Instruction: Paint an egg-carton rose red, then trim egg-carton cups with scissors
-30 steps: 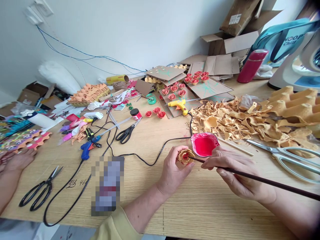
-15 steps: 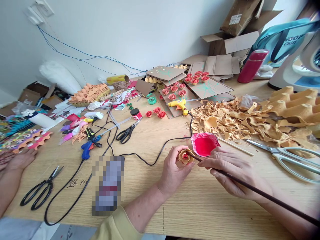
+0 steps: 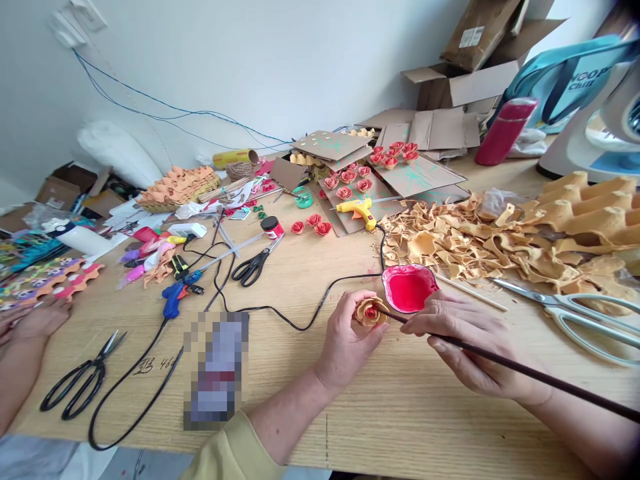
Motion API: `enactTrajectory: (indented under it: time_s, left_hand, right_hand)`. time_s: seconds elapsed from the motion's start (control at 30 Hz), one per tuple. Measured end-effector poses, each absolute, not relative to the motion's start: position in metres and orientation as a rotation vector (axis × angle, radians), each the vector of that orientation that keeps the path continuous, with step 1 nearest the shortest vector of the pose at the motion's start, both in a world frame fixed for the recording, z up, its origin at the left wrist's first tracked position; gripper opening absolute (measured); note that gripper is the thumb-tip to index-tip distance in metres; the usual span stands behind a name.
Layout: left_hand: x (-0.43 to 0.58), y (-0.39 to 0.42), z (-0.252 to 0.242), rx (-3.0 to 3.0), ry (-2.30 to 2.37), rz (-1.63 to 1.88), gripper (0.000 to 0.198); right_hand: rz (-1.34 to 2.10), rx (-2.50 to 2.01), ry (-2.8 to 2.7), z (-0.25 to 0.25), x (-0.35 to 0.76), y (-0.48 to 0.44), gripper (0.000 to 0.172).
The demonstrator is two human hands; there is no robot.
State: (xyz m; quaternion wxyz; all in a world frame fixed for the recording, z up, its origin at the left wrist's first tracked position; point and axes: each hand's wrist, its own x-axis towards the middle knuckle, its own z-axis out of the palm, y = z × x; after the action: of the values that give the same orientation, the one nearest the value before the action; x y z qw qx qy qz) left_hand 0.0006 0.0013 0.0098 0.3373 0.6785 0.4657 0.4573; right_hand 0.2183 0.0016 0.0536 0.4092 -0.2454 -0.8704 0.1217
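Between the thumb and fingers of my left hand (image 3: 347,337) is a tan egg-carton flower (image 3: 369,311) with red paint at its centre. My right hand (image 3: 465,340) grips a long, dark paintbrush (image 3: 490,359), its tip end reaching into the flower's middle. The bristles are hidden among the petals. Just behind my hands sits a shallow dish of red paint (image 3: 409,288), its right edge partly covered by my right fingers. Red-painted flowers (image 3: 323,229) lie farther back, several more of them on cardboard (image 3: 400,180).
Carton scraps (image 3: 440,240) and light-handled scissors (image 3: 565,310) lie at right. A yellow glue gun (image 3: 361,212), a blue glue gun (image 3: 173,297), cords, black scissors (image 3: 83,383) and a paint jar (image 3: 271,227) are on the table. Another person's hands (image 3: 43,320) rest at far left.
My right hand has shifted slightly, and the brush's rear end has swung up a little. The flower stays in my left hand, almost still.
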Motion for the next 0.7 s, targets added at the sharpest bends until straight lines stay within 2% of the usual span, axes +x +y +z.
enactTrajectory:
  time_s: [0.27,0.57,0.7]
  left_hand:
    - [0.000,0.000,0.015,1.829,1.262,1.184,0.042]
    - [0.001,0.003,0.010,1.640,1.276,1.177,0.039]
    - [0.001,0.006,0.004,1.500,1.273,1.161,0.050]
  right_hand:
    - [0.487,-0.482,-2.208,0.056,0.220,0.001,0.024]
    - [0.379,-0.821,-2.002,0.057,0.229,0.005,0.021]
    - [0.245,-0.953,-2.004,0.059,0.232,0.013,0.019]
